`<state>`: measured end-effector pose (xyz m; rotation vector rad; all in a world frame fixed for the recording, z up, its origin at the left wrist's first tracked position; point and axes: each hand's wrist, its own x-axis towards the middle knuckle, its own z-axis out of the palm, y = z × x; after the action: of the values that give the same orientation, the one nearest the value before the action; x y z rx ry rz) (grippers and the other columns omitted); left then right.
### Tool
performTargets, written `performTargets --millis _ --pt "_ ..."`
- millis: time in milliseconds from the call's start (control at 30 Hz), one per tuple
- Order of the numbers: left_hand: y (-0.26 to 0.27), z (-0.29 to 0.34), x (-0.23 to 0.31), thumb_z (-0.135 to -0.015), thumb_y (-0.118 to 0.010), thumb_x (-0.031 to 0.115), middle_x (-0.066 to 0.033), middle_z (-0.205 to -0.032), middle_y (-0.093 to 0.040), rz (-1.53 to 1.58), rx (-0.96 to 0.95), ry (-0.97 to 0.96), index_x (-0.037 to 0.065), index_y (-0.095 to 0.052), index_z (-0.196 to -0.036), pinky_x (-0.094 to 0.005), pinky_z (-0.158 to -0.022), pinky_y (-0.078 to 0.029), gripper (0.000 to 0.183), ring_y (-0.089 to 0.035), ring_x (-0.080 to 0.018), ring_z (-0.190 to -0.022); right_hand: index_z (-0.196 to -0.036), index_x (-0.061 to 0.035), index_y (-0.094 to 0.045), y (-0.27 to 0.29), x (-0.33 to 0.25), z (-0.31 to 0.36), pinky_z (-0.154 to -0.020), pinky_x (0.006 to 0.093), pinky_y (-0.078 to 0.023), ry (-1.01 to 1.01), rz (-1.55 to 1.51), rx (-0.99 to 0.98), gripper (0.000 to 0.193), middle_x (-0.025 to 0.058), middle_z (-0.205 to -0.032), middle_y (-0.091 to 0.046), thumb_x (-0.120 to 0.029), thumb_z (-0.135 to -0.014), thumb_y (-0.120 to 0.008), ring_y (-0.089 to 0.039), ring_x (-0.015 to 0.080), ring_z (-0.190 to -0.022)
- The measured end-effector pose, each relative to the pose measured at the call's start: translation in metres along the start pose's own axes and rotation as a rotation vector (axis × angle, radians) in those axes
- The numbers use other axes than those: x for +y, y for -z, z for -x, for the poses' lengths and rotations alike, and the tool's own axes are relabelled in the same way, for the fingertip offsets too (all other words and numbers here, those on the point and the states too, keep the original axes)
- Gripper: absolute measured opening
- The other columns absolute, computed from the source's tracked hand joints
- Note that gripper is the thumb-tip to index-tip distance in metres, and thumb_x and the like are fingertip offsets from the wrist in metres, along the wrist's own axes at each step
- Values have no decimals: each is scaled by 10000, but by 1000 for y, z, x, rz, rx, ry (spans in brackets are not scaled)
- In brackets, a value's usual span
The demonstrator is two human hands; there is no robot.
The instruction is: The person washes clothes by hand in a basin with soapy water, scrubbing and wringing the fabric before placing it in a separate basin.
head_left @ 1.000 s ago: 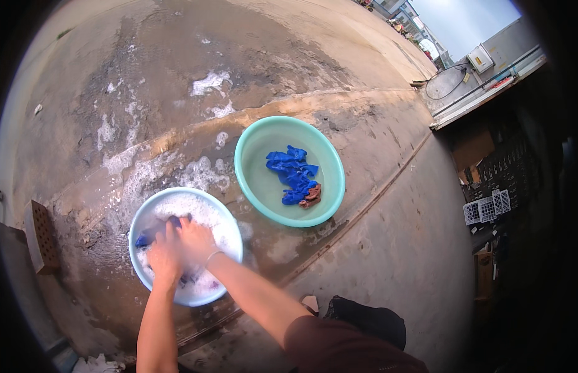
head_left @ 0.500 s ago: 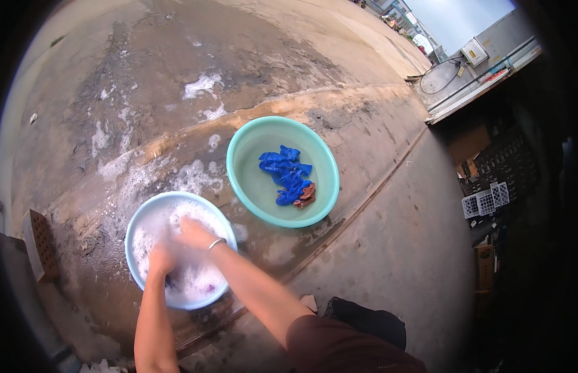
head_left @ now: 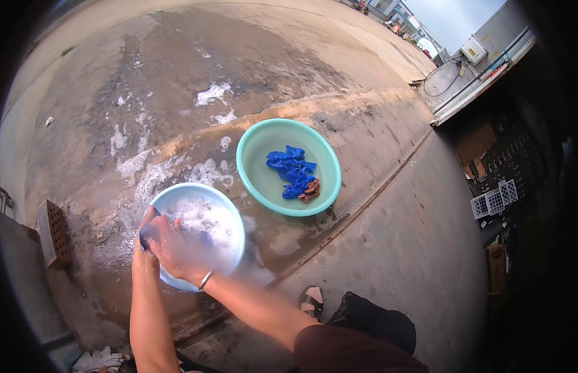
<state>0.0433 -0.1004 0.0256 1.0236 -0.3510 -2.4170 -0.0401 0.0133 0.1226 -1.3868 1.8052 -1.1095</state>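
A light-blue basin (head_left: 241,231) full of white suds stands on the wet concrete in front of me. At its left rim my left hand (head_left: 147,225) is closed on a wet dark-blue cloth (head_left: 147,236). My right hand (head_left: 175,250), with a silver bangle at the wrist, is closed on the same cloth over the basin and is smeared by motion. A bluish patch, perhaps more of the cloth, shows in the suds beyond it. The rest of the cloth is hidden by the hands and foam.
Right of the blue basin stands a green basin (head_left: 333,177) holding water, a bright-blue cloth (head_left: 293,166) and a brownish cloth (head_left: 310,191). A perforated brick (head_left: 54,235) stands at the left. Foam patches (head_left: 214,93) spot the concrete. White plastic grids (head_left: 495,199) lie in the dark area at right.
Both hands have come up out of the suds to the left rim of the basin, with the dark-blue cloth now showing between them. The view has shifted slightly.
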Motion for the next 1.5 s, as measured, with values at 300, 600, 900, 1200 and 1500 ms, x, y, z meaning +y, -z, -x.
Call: performTargets --millis 300,600,900,1200,1500 --pt "-51 19 -81 -959 -536 181 -77 -1055 -626 -62 405 -362 63 -543 -1187 -372 -860 -499 257 -606 -203 -985 -1241 -110 -480 -16 124 -50 -863 447 -430 -118 -329 415 356 204 -1049 -530 -237 -918 -560 -549 371 -940" --pt "-45 12 -79 -976 -455 325 -59 -854 -590 -115 531 -331 57 -591 -951 -341 -759 -456 302 -558 -177 -825 -862 9 -590 -37 112 -27 -661 393 -459 -488 -395 342 369 175 -747 -630 -343 -962 -539 -596 284 -683" --pt "-22 14 -57 -951 -461 270 -61 -841 -567 -430 563 -392 36 -598 -857 -346 -693 -444 286 -523 -157 -777 -879 4 -619 -46 99 -38 -713 502 -452 -345 -263 330 393 277 -829 -621 -345 -972 -465 -596 471 -819" --pt "-12 24 -40 -770 -694 67 -251 -1174 -546 -1656 505 -530 103 -490 -1269 -466 -796 -496 540 -618 -367 -890 -1110 -45 -512 -5 164 -48 -762 486 -476 -76 304 280 410 253 -1078 -543 -254 -829 -723 -580 434 -917" --pt "-3 -22 -72 -877 -434 189 -191 -1303 -553 -2194 118 135 49 -633 -1194 -460 -1044 -375 400 -506 -314 -1245 -881 16 -671 -34 217 -53 -749 454 -525 -390 439 -237 220 257 -846 -654 -128 -846 -508 -662 373 -790"
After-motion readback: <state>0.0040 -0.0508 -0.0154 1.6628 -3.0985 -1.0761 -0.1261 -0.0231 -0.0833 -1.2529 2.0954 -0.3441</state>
